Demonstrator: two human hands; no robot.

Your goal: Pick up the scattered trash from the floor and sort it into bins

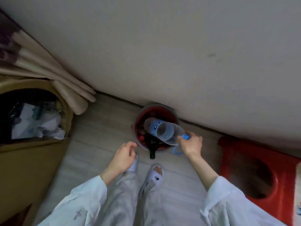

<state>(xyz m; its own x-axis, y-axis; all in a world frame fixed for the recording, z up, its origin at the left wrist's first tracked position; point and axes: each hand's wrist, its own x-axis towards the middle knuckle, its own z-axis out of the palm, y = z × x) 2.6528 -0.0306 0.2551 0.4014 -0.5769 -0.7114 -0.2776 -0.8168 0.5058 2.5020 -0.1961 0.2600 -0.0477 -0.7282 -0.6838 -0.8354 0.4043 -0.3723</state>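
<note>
A large clear plastic bottle with a blue label lies tilted over the red round bin by the wall. My right hand grips the bottle at its blue cap end, with a blue carry loop hanging below. A dark green glass bottle sticks out of the bin, neck toward my feet. My left hand hovers in front of the bin's near-left rim, fingers loosely curled, holding nothing.
A brown cardboard box with crumpled white paper inside stands at the left. A beige curtain hangs above it. A red plastic stool sits at the right. The wall runs just behind the bin. My slippered feet stand on pale wood flooring.
</note>
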